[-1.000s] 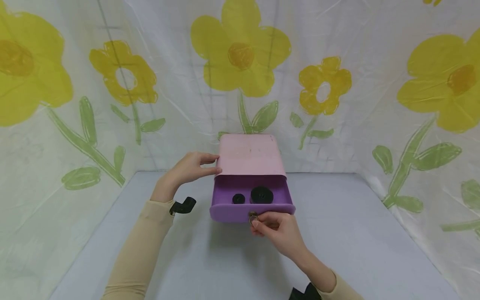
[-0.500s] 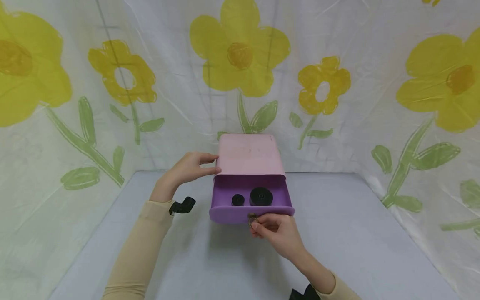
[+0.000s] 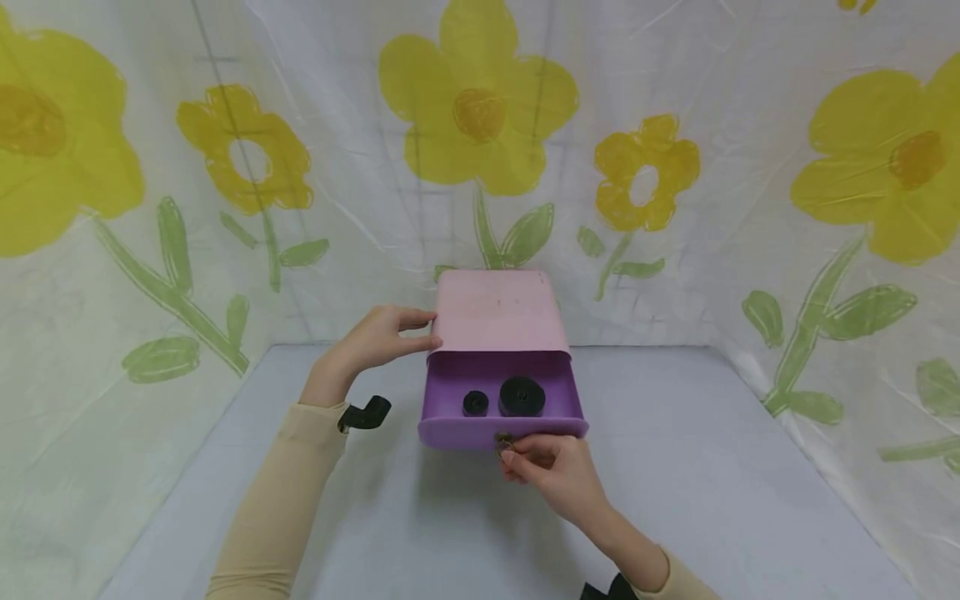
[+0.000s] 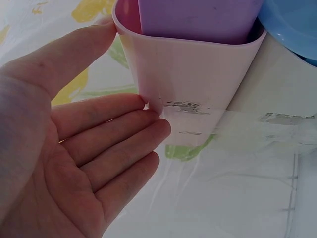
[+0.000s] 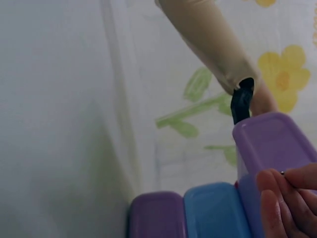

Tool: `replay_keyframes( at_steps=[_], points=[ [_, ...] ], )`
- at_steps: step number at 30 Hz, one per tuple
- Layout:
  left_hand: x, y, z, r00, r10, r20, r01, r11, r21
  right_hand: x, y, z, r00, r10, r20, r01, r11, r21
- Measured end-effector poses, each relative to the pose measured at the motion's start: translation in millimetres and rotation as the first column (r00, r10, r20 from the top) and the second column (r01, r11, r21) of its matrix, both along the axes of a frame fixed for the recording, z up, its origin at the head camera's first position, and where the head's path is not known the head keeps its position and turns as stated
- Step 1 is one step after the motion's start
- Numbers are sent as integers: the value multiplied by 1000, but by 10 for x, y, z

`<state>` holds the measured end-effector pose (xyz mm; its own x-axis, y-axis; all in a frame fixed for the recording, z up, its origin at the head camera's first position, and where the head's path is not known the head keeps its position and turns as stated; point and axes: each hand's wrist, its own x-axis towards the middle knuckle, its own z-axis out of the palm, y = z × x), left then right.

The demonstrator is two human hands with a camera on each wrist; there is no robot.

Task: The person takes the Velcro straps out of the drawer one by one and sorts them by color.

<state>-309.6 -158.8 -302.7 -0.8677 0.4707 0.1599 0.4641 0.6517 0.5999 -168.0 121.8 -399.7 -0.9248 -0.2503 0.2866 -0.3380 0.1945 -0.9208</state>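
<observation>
Mid-frame, pinching ring (image 3: pixel 498 451) with right hand (image 3: pixel 557 475), touching pink box (image 3: pixel 501 312) with straight-fingered left hand (image 3: pixel 381 335): best to keep purple drawer (image 3: pixel 453 433) level.

Drawer (image 3: pixel 457 433) juts forward from housing (image 3: pixel 498 312); inside, small disc (image 3: pixel 476 403) left, larger disc (image 3: pixel 522 397) right; left hand (image 3: pixel 378 337) at housing's left side, right hand (image 3: pixel 558 475) at ring (image 3: pixel 504 451) on drawer's front; curtain (image 3: pixel 352 200) behind

A white, creased curtain (image 3: pixel 345 108) runs along the back and both sides of a pale grey desk (image 3: pixel 720 467). Large yellow flowers (image 3: pixel 480 117) with orange centres stand among smaller ones, above green stems (image 3: pixel 483 225) and leaves (image 3: pixel 528 237). Dark lines (image 3: pixel 213 58) show faintly through. The light is soft, rather dim.
</observation>
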Motion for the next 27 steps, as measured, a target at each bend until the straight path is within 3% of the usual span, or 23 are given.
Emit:
replay_keyframes(
  at_steps=[11,20,27],
  points=[
    [-19,-2,-20,1000,7,-4,-7,1000,-9,37,23,51,1000,-9,2,9,999,34],
    [-16,-8,-30,1000,4,2,-4,1000,-10,96,211,19,998,-14,-63,21,993,119],
    [-47,-18,-40,1000,7,2,-7,1000,1,154,403,174,995,63,-75,-55,994,98]
  ],
)
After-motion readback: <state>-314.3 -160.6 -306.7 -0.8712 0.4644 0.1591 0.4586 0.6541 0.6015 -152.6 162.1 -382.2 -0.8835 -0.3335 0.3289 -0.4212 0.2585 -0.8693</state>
